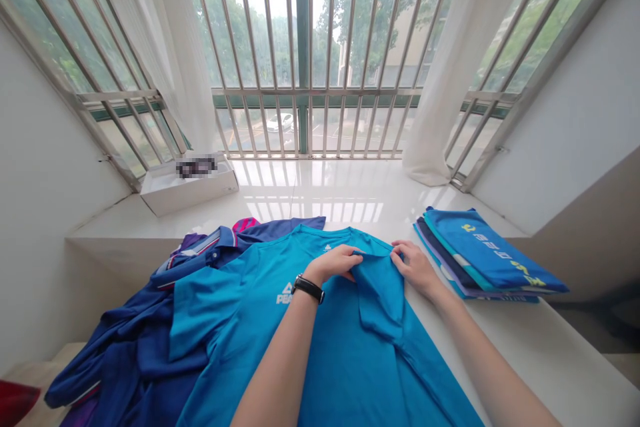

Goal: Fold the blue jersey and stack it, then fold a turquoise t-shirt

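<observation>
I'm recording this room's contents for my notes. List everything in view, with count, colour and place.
T-shirt: one, teal-blue, centre front
Polo shirt: at least one, navy, left
Striped cloth: one, pink, behind T-shirt
Folded garment stack: one, mostly blue, right
Box: one, white, back left; contents pixelated
Ledge: one, white, middle
Curtains: two, white, either side
Window bars: many, silver, back and sides
Walls: two, white, left and right
Car: one, white, outside
Trees: several, green, outside
Unclear object: one, red, bottom left
Wristwatch: one, black, left wrist
Left hand: one, bare, pinching T-shirt
Right hand: one, bare, at T-shirt's right edge
</observation>
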Available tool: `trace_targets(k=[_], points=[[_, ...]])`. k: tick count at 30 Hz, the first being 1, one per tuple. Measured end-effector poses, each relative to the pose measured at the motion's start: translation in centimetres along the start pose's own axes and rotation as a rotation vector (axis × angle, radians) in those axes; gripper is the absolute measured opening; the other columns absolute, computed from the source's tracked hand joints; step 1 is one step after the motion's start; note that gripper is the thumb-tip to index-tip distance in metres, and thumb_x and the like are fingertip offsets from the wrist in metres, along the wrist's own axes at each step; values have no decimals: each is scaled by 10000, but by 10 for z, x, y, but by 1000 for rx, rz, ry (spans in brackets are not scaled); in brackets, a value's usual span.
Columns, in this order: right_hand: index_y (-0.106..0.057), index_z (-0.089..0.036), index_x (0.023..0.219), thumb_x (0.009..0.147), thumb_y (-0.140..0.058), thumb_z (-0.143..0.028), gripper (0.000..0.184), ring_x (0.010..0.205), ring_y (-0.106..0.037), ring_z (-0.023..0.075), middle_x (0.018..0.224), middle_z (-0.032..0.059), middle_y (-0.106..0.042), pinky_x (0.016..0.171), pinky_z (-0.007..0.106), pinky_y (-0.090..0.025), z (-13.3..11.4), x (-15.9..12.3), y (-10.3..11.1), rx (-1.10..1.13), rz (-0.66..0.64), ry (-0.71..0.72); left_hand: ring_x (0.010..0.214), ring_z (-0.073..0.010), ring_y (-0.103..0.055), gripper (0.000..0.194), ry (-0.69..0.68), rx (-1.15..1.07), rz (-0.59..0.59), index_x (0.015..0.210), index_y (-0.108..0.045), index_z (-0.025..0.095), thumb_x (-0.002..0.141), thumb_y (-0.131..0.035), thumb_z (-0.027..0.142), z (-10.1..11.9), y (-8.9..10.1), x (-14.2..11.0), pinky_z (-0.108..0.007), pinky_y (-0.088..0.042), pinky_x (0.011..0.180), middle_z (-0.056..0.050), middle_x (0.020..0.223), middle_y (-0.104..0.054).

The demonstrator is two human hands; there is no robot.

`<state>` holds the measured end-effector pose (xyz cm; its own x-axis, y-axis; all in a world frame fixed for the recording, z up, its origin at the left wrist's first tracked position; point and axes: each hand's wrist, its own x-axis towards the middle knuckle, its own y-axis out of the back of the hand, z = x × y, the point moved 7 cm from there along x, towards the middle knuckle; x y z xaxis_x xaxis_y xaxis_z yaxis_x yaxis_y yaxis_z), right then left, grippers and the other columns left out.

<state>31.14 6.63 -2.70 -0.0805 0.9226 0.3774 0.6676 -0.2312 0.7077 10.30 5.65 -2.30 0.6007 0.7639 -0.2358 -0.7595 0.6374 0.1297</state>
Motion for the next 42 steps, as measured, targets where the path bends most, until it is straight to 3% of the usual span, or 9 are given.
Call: trace_targets(k=[6,8,12,15,19,24,34,39,42], points=[[-696,-229,836,854,-546,-527,333,976,-629,241,1105,89,-718,885,378,-477,-9,0,11,187,30,-39,844,-184,-584,251,-19,-8,9,1011,-700,182,887,-541,332,5,0,-3,-303,-590,699,-18,845,-590],[-718,-230,828,826,-589,-567,360,934,-628,239,1020,71,-745,878,369,-470,-8,1,11,210,31,-51,822,-177,-577,232,-16,-14,16,976,-690,173,895,-522,311,7,0,-6,-310,-592,697,-16,834,-572],[-694,-204,836,829,-561,-631,447,701,-596,194,762,28,-709,664,308,-467,3,5,1,307,-56,-136,767,-157,-548,183,-2,-27,50,918,-657,172,893,-518,287,11,0,-9,-279,-586,647,3,750,-504],[-671,-203,819,834,-528,-635,455,636,-570,186,686,18,-667,623,306,-445,7,12,-1,228,-25,-125,723,-143,-547,148,-4,-43,100,865,-619,176,890,-524,286,13,3,-8,-238,-565,592,14,716,-482],[-674,-212,822,828,-496,-629,453,714,-616,223,805,65,-712,713,347,-464,11,23,1,65,49,-88,572,-109,-558,175,-12,-41,153,843,-549,177,932,-457,297,11,6,-3,-202,-517,512,38,653,-479],[-684,-210,849,846,-444,-621,476,800,-627,246,903,99,-704,788,377,-470,21,26,7,-53,146,-70,476,-109,-574,206,-7,162,254,861,-536,169,963,-380,257,7,11,3,-181,-421,440,36,606,-528],[-675,-205,848,842,-474,-568,415,753,-629,228,894,84,-660,799,403,-503,26,21,3,-58,110,-85,430,-145,-572,252,-6,307,327,877,-602,163,969,-397,278,1,8,9,-234,-398,476,8,584,-547],[-622,-184,1103,818,-523,-569,489,769,-650,203,1176,142,-581,792,399,-550,20,9,14,-43,307,-108,417,-137,-575,287,-33,365,313,916,-613,149,976,-371,292,-1,7,12,-237,-384,459,-18,663,-601],[-618,-162,1108,809,-502,-609,550,792,-652,234,1139,166,-605,707,388,-562,11,-13,28,-74,369,-181,410,-132,-565,292,-51,393,320,914,-614,144,975,-362,279,0,6,12,-240,-379,455,-19,656,-602]])
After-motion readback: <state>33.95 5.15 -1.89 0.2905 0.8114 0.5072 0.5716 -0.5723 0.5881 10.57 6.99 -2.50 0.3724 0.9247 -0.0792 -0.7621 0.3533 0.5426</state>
